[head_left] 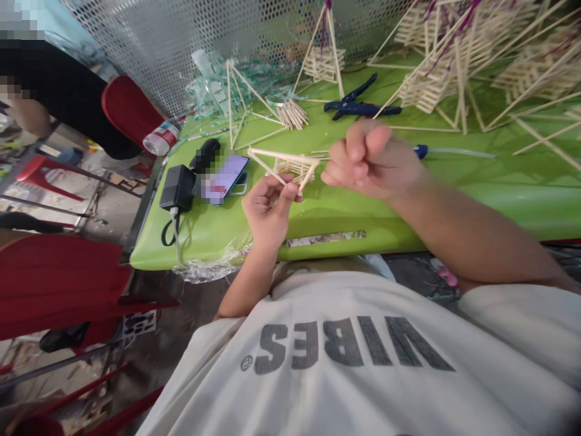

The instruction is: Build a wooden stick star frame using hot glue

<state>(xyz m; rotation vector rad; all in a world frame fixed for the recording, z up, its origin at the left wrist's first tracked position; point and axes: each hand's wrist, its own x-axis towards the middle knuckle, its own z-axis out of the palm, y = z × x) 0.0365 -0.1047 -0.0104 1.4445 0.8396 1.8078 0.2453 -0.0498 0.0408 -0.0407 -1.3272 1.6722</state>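
My left hand (267,209) pinches a small triangular frame of thin wooden sticks (284,154) above the green table. Behind this frame is a little stack of crossed sticks (295,167), partly covered by it. Just to the right, my right hand (372,158) is raised with its fingers curled together, apart from the frame. Whatever may be between those fingers cannot be made out. Past the right wrist shows a blue object (421,151) with a translucent rod (463,153), its other part hidden by the hand. Dark blue pliers (351,106) lie beyond the right hand.
Several finished stick pyramids (436,79) stand at the back right. A bundle of sticks (292,115) lies near a clear bottle (211,82). At the left are a phone (227,175), a black charger (177,188) with a cable and a plastic cup (161,138). Another person's dark sleeve (68,91) is farther left.
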